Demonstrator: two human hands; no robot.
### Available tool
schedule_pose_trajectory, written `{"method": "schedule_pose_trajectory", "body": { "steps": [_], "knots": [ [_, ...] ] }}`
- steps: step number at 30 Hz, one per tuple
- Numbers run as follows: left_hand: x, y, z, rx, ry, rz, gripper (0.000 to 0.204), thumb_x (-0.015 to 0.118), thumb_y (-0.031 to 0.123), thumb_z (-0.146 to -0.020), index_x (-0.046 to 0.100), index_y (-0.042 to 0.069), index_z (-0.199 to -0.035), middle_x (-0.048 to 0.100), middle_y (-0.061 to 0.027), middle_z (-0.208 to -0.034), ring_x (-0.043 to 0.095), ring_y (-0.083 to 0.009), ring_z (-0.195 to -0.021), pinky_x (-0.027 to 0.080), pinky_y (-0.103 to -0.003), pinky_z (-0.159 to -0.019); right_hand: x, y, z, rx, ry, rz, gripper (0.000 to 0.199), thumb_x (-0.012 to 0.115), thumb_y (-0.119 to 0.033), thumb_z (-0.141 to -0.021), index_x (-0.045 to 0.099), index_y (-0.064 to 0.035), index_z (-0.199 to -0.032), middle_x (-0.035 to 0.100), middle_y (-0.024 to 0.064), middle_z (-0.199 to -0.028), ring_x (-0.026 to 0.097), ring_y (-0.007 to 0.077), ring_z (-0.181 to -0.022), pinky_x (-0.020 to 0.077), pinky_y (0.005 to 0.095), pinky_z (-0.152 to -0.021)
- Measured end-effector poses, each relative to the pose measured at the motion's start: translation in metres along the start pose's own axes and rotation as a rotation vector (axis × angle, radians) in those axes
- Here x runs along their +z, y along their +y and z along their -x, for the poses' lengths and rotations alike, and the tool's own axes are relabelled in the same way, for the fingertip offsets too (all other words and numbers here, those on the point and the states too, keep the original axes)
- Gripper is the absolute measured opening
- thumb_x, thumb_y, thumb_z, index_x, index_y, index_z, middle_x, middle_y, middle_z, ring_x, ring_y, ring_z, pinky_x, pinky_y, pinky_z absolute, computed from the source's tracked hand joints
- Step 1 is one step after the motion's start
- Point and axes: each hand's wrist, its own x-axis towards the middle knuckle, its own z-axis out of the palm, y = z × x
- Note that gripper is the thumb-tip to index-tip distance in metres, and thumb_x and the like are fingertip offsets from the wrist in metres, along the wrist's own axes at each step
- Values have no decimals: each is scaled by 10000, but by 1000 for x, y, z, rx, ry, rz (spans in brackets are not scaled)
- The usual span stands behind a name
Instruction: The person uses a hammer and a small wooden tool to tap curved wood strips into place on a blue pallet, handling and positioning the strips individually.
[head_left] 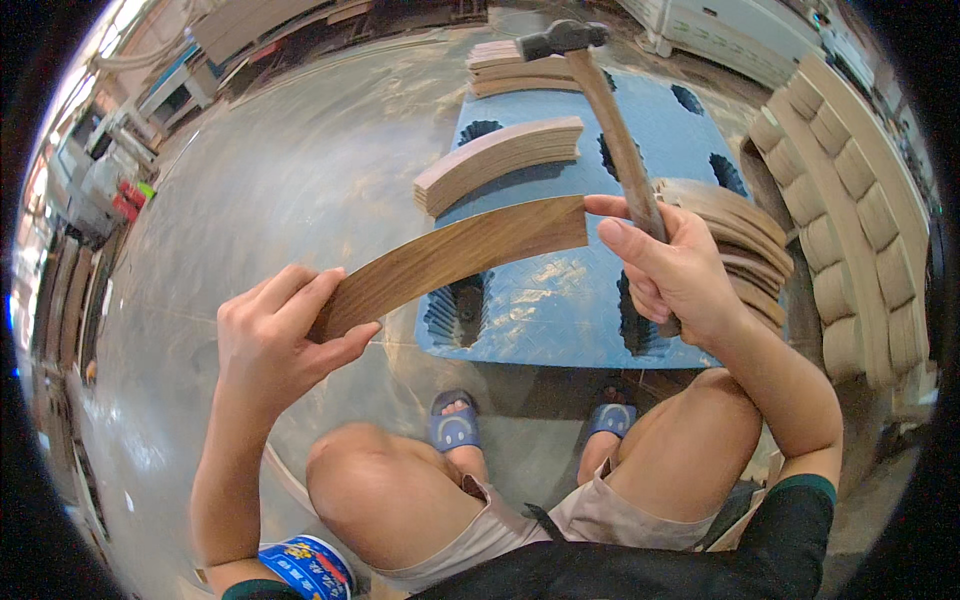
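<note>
Between my two hands is a thin curved wood strip point(470, 245) with brown grain, raised above the pallet. My left hand point(285, 318) pinches its left end between thumb and fingers. My right hand point(672, 262) is wrapped round the wooden handle of a hammer point(612, 130), whose dark metal head points up and away from me. The right index fingertip touches the strip's right end. Beyond the strip, a stack of curved wood pieces point(505, 160) lies on the blue pallet point(540, 315).
Another stack of wood pieces point(525, 75) lies at the pallet's far end, and curved pieces point(740, 240) are piled at its right. Bundled wood parts point(850, 220) stand on the far right. A blue-labelled bucket point(308, 568) sits beside my left leg.
</note>
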Motion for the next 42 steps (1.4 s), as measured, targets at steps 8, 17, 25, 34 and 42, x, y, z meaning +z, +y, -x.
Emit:
{"method": "schedule_pose_trajectory", "body": {
  "steps": [8,17,25,34,42],
  "knots": [
    [-1,12,-2,-2,-46,20,505,1014,365,-785,858,37,-1135,762,-83,-899,752,-231,-715,619,-366,-650,-10,8,-2,76,-31,-40,466,850,-342,-1083,702,-15,-1380,545,-50,-660,449,55,-458,344,266,-418],
    [-7,18,3,12,-37,39,512,1033,329,-764,850,26,-1134,764,-89,-893,751,-224,-698,616,-368,-626,-11,14,-2,92,-82,-55,347,839,-336,-1092,695,-35,-1187,560,-32,-659,461,56,-462,348,266,-410],
    [-8,7,5,-12,-53,113,527,1034,301,-761,848,19,-1166,770,-109,-905,762,-240,-701,614,-372,-619,-5,14,-6,78,-102,-67,337,833,-375,-1090,692,-74,-1138,548,-44,-665,467,57,-463,353,262,-411],
    [15,-79,48,11,-244,243,556,906,133,-926,731,-59,-1419,769,-222,-1237,769,-365,-1101,626,-438,-958,8,9,-15,-6,-189,-62,312,856,-340,-1036,700,-70,-1018,590,-9,-698,516,101,-486,392,305,-404],
    [21,12,-8,-44,-154,306,418,967,262,-979,844,-23,-1258,819,-159,-1008,736,-214,-795,594,-360,-640,1,35,-18,-42,-41,-364,231,749,-221,-1106,632,-24,-1078,584,34,-669,519,114,-445,409,304,-382]
  ]
}}
